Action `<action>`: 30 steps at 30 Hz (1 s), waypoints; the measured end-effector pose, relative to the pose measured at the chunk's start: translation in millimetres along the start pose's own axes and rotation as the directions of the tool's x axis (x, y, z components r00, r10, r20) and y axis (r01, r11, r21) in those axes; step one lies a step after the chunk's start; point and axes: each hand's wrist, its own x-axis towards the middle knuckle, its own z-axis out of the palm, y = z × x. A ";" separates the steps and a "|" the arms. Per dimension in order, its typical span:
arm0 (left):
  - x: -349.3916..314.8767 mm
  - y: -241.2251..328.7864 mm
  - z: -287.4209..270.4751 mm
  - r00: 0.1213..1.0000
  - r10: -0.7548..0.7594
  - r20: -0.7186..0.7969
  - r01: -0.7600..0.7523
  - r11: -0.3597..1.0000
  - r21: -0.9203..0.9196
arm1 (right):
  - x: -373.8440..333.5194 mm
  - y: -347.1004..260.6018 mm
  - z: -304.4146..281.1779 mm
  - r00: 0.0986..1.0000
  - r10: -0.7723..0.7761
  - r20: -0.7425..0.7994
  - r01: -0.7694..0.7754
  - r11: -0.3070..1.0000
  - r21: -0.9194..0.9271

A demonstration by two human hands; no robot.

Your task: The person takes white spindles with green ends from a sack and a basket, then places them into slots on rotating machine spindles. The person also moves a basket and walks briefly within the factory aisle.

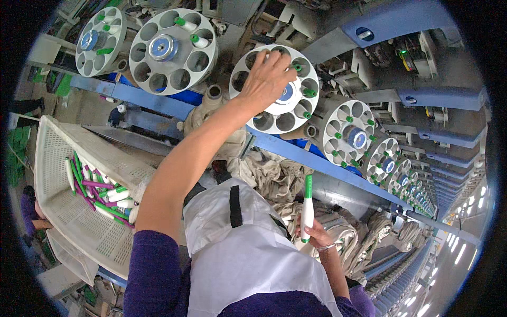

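Note:
Over a white round magazine (256,120) with a ring of round pockets, my left hand (270,79) reaches with bent fingers. Its thumb and index finger close at the green tip of a yarn bobbin (297,67) on the right side; the bobbin's body is hidden in its pocket. Further green-tipped bobbins (309,92) sit in the pockets below that one. Low on the right, in front of my apron, my right hand (315,234) grips a yarn bobbin (307,211) wound with white yarn. It stands nearly upright, its long green tip up.
A white perforated crate (95,134) at left holds several bobbins (100,190) with green or purple tubes. Similar magazines (174,52) line a blue rail (338,168). Beige cloth (269,174) hangs below the rail. Blue machine arms (391,26) jut in from upper right.

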 end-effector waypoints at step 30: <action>-564.1 -27.5 -259.6 0.100 -0.986 -0.132 0.935 0.047 0.350 | 172.0 -96.4 216.2 0.363 -0.711 0.602 0.466 -0.421 -0.778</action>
